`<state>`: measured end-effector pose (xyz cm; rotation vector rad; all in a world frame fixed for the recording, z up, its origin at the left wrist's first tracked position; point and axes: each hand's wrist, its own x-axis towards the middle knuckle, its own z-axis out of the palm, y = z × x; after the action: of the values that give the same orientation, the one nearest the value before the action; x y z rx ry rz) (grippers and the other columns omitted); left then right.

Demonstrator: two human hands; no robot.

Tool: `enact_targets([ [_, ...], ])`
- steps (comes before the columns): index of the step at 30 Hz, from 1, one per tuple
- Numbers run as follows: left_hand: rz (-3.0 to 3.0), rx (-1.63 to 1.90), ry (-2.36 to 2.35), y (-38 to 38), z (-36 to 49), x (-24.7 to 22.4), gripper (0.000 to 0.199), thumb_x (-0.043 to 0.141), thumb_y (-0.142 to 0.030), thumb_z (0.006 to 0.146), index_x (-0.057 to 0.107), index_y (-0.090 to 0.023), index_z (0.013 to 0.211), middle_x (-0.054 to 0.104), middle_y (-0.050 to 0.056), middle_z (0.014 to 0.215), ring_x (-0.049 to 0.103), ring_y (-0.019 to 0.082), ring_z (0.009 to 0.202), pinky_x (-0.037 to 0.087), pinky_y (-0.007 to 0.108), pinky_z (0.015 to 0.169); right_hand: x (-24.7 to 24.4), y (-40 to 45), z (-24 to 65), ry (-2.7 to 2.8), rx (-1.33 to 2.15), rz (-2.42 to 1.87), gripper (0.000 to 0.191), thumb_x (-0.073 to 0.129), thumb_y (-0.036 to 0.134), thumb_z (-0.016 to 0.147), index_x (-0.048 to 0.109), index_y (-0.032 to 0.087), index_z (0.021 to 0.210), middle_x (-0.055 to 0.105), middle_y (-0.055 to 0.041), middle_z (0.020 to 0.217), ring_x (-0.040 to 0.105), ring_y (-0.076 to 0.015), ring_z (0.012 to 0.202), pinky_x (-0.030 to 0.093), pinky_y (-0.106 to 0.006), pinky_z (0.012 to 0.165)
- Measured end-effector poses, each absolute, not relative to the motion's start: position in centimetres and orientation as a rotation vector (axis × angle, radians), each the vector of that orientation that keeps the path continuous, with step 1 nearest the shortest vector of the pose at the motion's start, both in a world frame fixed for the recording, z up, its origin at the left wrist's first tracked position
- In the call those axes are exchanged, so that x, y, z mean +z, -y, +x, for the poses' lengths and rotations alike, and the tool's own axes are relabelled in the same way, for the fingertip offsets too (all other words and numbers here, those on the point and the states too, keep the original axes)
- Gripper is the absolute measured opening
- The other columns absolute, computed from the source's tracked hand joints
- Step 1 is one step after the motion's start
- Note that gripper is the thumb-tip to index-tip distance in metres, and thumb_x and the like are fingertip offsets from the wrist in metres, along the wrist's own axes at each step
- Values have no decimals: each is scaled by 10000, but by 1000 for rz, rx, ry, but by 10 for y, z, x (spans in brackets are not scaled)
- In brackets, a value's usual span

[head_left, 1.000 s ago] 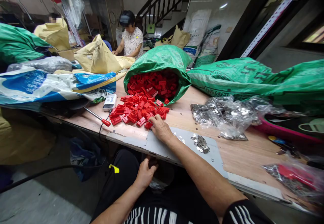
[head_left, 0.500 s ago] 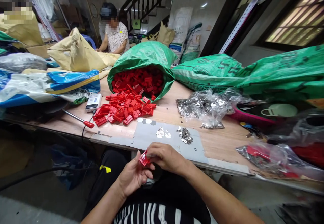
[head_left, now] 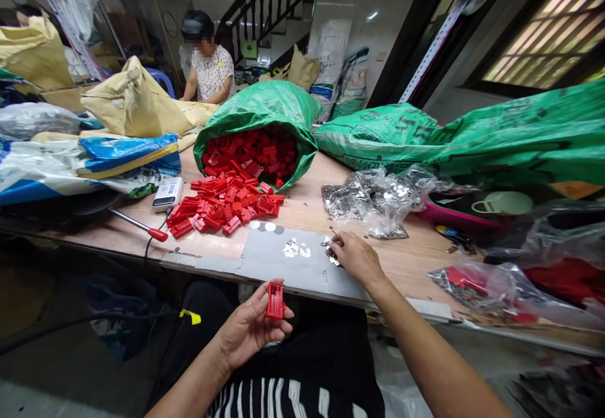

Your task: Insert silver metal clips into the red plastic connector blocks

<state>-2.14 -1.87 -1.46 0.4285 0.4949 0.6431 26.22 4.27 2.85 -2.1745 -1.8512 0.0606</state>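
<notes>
My left hand (head_left: 253, 326) holds a small red plastic housing (head_left: 275, 300) between thumb and fingers, its hollow side facing up, just in front of the table edge. Over at the grey mat (head_left: 265, 254), my right hand (head_left: 357, 255) has its fingers bent down onto a small pile of dark metal pieces (head_left: 332, 254). Something thin and dark shows at its fingertips, too small to name. Left of that pile lies a scatter of shiny flat metal pieces (head_left: 295, 248). Many more red housings (head_left: 222, 203) spill from the mouth of a green woven sack (head_left: 265, 99).
Clear bags of metal pieces (head_left: 373, 197) lie behind my right hand. A red-handled tool (head_left: 157, 234) and a white box-shaped device (head_left: 167, 193) with a cable sit left. A pink basket (head_left: 454, 213) stands right. Across the table sits a person (head_left: 210, 68).
My right hand has left the red housing and moved forward and right to the dark metal pile. My left hand keeps the housing, now turned with its hollow side showing.
</notes>
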Motion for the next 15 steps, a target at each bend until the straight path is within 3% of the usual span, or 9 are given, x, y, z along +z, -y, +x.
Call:
enact_targets([
  [7,457,661,-529,13,-23,-7,375,518,-318,905,390,-176,1227,715,144,957,723,190,784,554,219,639,36,-51,253,1911,80,-2164,95,553,248,817,627,220,764,674,-22,831,590,-178,760,329,-261,607],
  [15,508,703,-517,10,-18,1,354,600,-268,861,373,-232,1130,653,142,1154,705,239,919,557,252,703,41,-36,257,1891,141,-2051,98,520,231,805,614,228,836,680,-6,787,593,-165,716,356,-247,613],
])
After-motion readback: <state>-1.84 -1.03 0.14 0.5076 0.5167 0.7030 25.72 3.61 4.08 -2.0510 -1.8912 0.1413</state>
